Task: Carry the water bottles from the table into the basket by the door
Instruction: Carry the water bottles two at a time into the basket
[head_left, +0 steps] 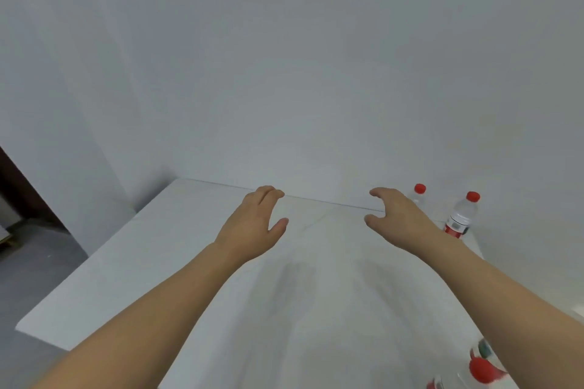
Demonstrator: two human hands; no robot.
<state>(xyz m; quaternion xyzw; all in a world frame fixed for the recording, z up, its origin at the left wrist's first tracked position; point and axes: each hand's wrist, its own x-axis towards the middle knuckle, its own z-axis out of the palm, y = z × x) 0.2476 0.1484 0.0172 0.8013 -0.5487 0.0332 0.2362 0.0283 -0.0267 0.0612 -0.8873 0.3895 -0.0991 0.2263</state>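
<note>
Both hands [252, 224] [398, 218] spread wide, holding nothing; clear red-capped plastic water bottles [462, 215] still on white surface [158, 246], right of frame.

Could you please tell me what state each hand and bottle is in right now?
Left hand: open, empty.
Right hand: open, empty.
Far bottle: upright, capped, partly hidden.
Labelled bottle: upright, capped.
Near bottle: blurred, red cap visible.

Both my arms bare from the frame edge to the wrist, no sleeves showing. My left hand [252, 224] and right hand [399, 218] bare too: no gloves, rings, watch or bands. Fingernails short, unpainted as far as visible.
</note>
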